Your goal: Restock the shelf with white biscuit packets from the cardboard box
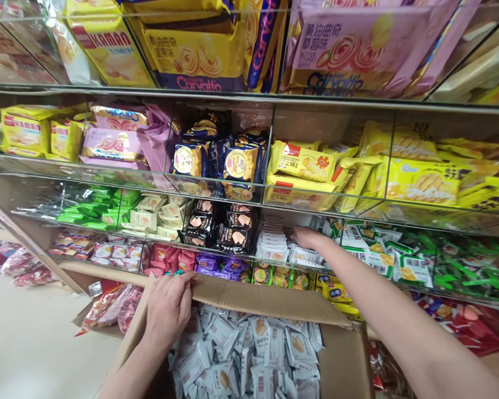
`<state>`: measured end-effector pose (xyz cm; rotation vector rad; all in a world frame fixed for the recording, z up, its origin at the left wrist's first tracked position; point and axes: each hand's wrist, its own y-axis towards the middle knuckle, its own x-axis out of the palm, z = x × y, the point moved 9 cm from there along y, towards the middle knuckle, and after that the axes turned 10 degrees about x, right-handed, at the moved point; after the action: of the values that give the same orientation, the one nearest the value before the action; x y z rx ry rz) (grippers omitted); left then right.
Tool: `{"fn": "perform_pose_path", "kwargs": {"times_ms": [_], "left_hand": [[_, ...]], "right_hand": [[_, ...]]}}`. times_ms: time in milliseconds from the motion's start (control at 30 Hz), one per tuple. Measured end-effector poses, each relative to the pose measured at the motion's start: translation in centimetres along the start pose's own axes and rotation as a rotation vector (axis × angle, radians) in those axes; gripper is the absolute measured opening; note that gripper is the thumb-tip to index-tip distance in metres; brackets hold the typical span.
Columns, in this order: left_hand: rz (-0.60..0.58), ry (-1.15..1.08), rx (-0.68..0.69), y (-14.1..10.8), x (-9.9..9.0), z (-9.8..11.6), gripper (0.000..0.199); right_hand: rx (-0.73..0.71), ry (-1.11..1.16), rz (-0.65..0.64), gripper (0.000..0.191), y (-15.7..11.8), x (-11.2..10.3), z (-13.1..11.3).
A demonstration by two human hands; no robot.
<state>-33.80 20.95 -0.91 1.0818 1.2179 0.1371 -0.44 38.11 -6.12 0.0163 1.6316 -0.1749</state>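
Note:
My left hand (170, 305) is closed over the top edge of an open cardboard box (345, 354), near its left corner. Inside the box lies a loose heap of small white snack packets (245, 354). My right hand (307, 238) reaches over the box into a clear-fronted shelf compartment. It is low over white packets (305, 256) lying there, its fingers small and partly hidden, so I cannot make out whether they grip one. To its left in the compartment stands a neat stack of white packets (272, 244).
Clear dividers (274, 138) and front panels split the shelves. Black packets (235, 235) sit left of the white stack; green-and-white packets (382, 249) lie right. Yellow packs (303, 166) fill the shelf above. Another box of red packs (108, 307) stands by the floor (33, 332).

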Motion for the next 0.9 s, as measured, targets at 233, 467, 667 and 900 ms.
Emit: {"fn": "perform_pose_path", "kwargs": {"times_ms": [233, 467, 667, 900], "left_hand": [[-0.006, -0.027, -0.003, 0.0, 0.1, -0.6, 0.018], [0.003, -0.449, -0.235, 2.7, -1.1, 2.7, 0.022], [-0.147, -1.571, -0.658, 4.6, 4.2, 10.6, 0.046], [-0.154, -1.615, -0.901, 0.9, 5.2, 10.4, 0.044]], "right_hand": [[0.085, 0.008, 0.357, 0.033, -4.3, -5.2, -0.1], [-0.097, 0.754, 0.569, 0.03, -15.3, -7.6, -1.0], [-0.097, 1.536, 0.181, 0.023, -19.3, -2.1, -4.4], [-0.018, 1.825, 0.007, 0.018, -22.0, 2.3, -6.1]]}}
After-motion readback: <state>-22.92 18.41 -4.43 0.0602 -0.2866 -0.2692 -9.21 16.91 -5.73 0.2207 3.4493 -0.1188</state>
